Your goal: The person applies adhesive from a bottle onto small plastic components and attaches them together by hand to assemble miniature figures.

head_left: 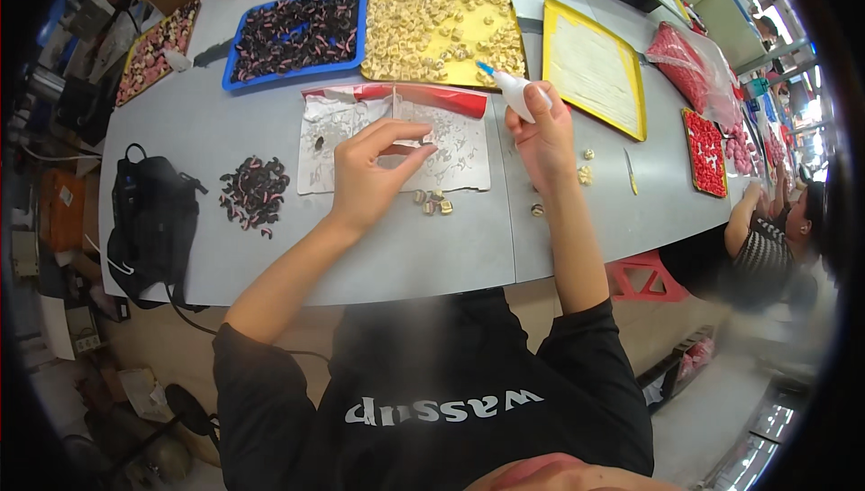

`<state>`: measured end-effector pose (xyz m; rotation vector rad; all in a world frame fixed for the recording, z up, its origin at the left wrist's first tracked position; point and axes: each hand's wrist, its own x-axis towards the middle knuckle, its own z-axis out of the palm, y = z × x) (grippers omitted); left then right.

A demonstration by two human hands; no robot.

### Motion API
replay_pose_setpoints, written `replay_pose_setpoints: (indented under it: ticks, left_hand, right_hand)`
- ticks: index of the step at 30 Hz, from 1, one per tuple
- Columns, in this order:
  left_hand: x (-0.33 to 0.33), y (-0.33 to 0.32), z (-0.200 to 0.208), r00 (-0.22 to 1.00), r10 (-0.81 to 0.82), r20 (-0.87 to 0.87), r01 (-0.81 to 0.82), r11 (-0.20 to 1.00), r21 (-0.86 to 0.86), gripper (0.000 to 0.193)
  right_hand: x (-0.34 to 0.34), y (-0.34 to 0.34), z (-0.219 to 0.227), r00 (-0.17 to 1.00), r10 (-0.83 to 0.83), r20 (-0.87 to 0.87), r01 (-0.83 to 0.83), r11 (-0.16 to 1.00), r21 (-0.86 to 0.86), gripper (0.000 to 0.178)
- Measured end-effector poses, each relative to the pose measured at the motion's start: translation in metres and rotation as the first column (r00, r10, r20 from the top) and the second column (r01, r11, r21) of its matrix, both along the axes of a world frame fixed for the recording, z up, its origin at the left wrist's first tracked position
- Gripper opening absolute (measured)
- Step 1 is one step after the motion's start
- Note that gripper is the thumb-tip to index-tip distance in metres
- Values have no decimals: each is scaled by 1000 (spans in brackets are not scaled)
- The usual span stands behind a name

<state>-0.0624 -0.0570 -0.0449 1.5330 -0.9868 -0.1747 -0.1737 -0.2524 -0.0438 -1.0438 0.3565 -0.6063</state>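
Observation:
My left hand (368, 176) is above a glue-stained white sheet (315, 167) with a red strip along its far edge. Its thumb and forefinger pinch a small dark piece (426, 140), too small to make out. A white squeeze bottle (514, 89) with a blue tip is gripped in my right hand (545, 140), tilted with the tip toward the far left. Several small cream-and-dark pieces (434, 203) lie just in front of the sheet. To its left is a pile of curved black-and-pink pieces (255, 194).
Along the back stand a blue tray (236, 77) of black-and-pink pieces, a yellow tray (368, 31) of cream pieces and a white-lined yellow tray (595, 68). A black bag (153, 221) lies at left. A slim yellow tool (631, 173) lies at right; beyond it sits another person (775, 239).

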Motion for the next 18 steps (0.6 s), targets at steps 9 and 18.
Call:
replay_pose_setpoints:
  ticks: [9,18]
  left_hand:
    - [-7,2,-17,972,177,158,-158,980,-122,36]
    - [4,3,-20,857,242,455,-170,966,-193,35]
  right_hand:
    - [7,21,-3,996,81,28,-85,985,152,36]
    - [8,35,-1,984,102,-146,-112,992,-62,51]
